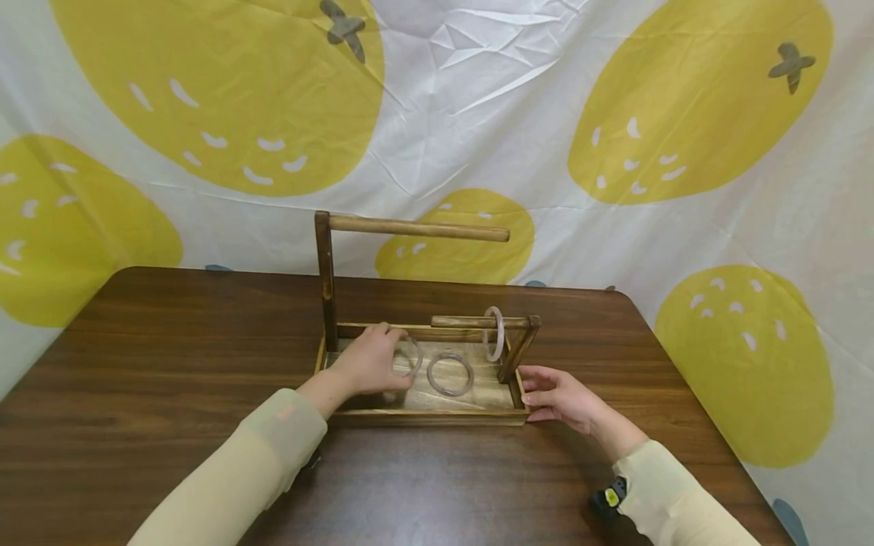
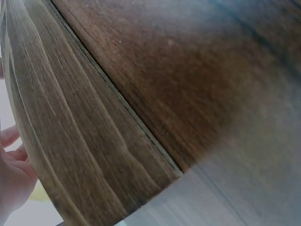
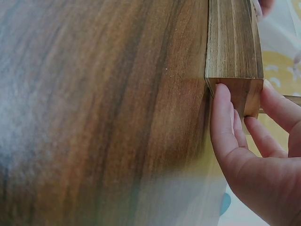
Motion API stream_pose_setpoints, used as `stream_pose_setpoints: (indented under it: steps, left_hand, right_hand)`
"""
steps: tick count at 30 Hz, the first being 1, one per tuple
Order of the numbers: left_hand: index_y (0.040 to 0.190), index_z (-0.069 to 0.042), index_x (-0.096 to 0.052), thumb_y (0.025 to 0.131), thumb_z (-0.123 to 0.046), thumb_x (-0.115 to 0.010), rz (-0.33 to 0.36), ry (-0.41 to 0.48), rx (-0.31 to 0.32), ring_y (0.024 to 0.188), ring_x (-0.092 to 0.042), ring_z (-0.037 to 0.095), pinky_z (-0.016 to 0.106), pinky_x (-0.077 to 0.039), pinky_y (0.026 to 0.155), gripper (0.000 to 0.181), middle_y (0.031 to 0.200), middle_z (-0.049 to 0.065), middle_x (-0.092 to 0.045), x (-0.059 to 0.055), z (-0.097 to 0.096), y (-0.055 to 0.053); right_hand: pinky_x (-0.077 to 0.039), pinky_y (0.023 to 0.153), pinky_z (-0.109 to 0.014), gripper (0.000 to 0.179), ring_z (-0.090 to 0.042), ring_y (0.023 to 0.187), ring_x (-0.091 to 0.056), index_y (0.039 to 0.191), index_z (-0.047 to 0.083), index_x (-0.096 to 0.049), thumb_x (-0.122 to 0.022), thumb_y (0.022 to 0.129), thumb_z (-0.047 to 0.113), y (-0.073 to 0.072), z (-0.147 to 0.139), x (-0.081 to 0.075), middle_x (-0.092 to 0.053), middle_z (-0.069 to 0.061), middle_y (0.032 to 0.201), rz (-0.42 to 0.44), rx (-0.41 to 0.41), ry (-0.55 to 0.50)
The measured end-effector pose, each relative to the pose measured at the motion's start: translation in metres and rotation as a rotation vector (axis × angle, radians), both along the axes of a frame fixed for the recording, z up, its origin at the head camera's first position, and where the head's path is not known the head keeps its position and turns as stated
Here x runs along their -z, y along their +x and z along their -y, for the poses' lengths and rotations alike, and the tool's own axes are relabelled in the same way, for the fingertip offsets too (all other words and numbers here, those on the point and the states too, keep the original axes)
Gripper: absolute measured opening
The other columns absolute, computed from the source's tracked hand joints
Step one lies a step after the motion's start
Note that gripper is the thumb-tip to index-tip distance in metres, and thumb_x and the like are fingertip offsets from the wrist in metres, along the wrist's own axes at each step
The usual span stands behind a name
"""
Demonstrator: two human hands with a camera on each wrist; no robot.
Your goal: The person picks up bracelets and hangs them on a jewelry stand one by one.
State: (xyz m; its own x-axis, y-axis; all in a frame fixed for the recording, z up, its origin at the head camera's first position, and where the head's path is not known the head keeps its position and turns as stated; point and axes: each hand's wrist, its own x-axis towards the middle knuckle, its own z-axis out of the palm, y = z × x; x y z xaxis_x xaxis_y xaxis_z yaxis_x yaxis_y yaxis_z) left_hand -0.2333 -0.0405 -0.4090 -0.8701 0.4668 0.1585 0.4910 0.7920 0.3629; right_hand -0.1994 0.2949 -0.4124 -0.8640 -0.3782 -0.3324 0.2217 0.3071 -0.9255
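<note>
My left hand [image 1: 372, 362] is over the left part of a shallow wooden tray stand [image 1: 430, 417] and pinches a clear bangle [image 1: 415, 356] between thumb and fingers. Flat on the tray floor, just right of it, lies another pale translucent bangle [image 1: 450, 374]. A pinkish-white bangle [image 1: 500, 335] hangs on the stand's short, low bar [image 1: 457, 322]. At the tray's right end is my right hand [image 1: 563, 398], its fingertips [image 3: 222, 94] touching the end wall with fingers extended. The left wrist view mostly shows the tray's front wall [image 2: 70, 113]; the bangle there is hidden.
A taller post [image 1: 326, 280] rises at the tray's left end, carrying a long high bar [image 1: 419, 227] that points right. The stand sits on a dark brown wooden table [image 1: 171, 379]. Behind hangs a white cloth [image 1: 464, 98] printed with yellow fruit.
</note>
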Motion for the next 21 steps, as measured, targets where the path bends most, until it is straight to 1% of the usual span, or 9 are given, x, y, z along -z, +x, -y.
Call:
stream_pose_setpoints:
  steps: [3, 6, 9, 10, 15, 16, 21]
  left_hand:
    - [0.121, 0.001, -0.055, 0.068, -0.037, -0.070, -0.021, 0.012, -0.003, 0.108, -0.054, 0.034, 0.042, -0.048, 0.093, 0.066, 0.113, 0.018, -0.058, -0.0003, 0.0009, 0.0002]
    - [0.122, 0.002, -0.054, 0.067, -0.037, -0.071, -0.023, 0.019, -0.007, 0.110, -0.053, 0.036, 0.043, -0.044, 0.099, 0.069, 0.113, 0.018, -0.057, -0.0012, 0.0021, 0.0006]
    - [0.122, 0.001, -0.054, 0.068, -0.037, -0.071, -0.016, 0.031, -0.007, 0.111, -0.052, 0.037, 0.045, -0.039, 0.104, 0.069, 0.114, 0.018, -0.056, -0.0023, 0.0027, -0.0002]
    - [0.123, 0.000, -0.054, 0.068, -0.037, -0.071, -0.002, 0.043, -0.004, 0.112, -0.052, 0.037, 0.045, -0.039, 0.105, 0.068, 0.115, 0.019, -0.056, -0.0021, 0.0030, -0.0008]
    - [0.121, -0.005, -0.055, 0.068, -0.037, -0.071, 0.017, 0.066, -0.011, 0.108, -0.053, 0.032, 0.043, -0.044, 0.097, 0.064, 0.115, 0.016, -0.057, -0.0018, 0.0031, -0.0034]
    - [0.122, -0.006, -0.055, 0.068, -0.036, -0.071, 0.022, 0.072, -0.014, 0.108, -0.053, 0.032, 0.042, -0.045, 0.095, 0.064, 0.116, 0.015, -0.056, -0.0019, 0.0032, -0.0035]
    - [0.124, -0.005, -0.053, 0.068, -0.035, -0.072, 0.036, 0.121, -0.037, 0.109, -0.053, 0.031, 0.042, -0.047, 0.093, 0.067, 0.118, 0.015, -0.056, -0.0046, 0.0043, -0.0029]
  right_hand:
    - [-0.055, 0.079, -0.034, 0.068, -0.010, 0.092, -0.060, 0.144, -0.012, -0.015, -0.055, 0.091, 0.003, 0.0000, 0.0005, -0.0004, -0.035, -0.037, 0.133, -0.001, 0.001, 0.001]
    - [-0.055, 0.079, -0.034, 0.068, -0.010, 0.092, -0.060, 0.144, -0.012, -0.016, -0.055, 0.091, 0.002, 0.0002, 0.0006, -0.0005, -0.035, -0.037, 0.133, 0.002, 0.004, 0.000]
    - [-0.056, 0.078, -0.034, 0.068, -0.010, 0.091, -0.060, 0.144, -0.012, -0.016, -0.055, 0.090, 0.002, 0.0002, 0.0007, -0.0004, -0.036, -0.036, 0.133, 0.006, 0.007, -0.001]
    - [-0.056, 0.078, -0.034, 0.068, -0.010, 0.091, -0.060, 0.144, -0.012, -0.016, -0.055, 0.090, 0.002, 0.0002, 0.0007, -0.0004, -0.037, -0.036, 0.132, 0.007, 0.008, 0.000]
    - [-0.056, 0.078, -0.034, 0.068, -0.010, 0.091, -0.060, 0.144, -0.012, -0.016, -0.055, 0.091, 0.002, 0.0006, 0.0010, -0.0005, -0.037, -0.035, 0.132, 0.006, 0.010, 0.002]
    - [-0.056, 0.078, -0.034, 0.068, -0.010, 0.091, -0.060, 0.144, -0.012, -0.016, -0.055, 0.091, 0.002, 0.0007, 0.0010, -0.0006, -0.037, -0.036, 0.132, 0.006, 0.010, 0.003]
    - [-0.056, 0.078, -0.034, 0.068, -0.011, 0.091, -0.060, 0.144, -0.011, -0.016, -0.055, 0.091, 0.003, 0.0006, 0.0010, -0.0005, -0.035, -0.037, 0.134, 0.004, 0.005, 0.005]
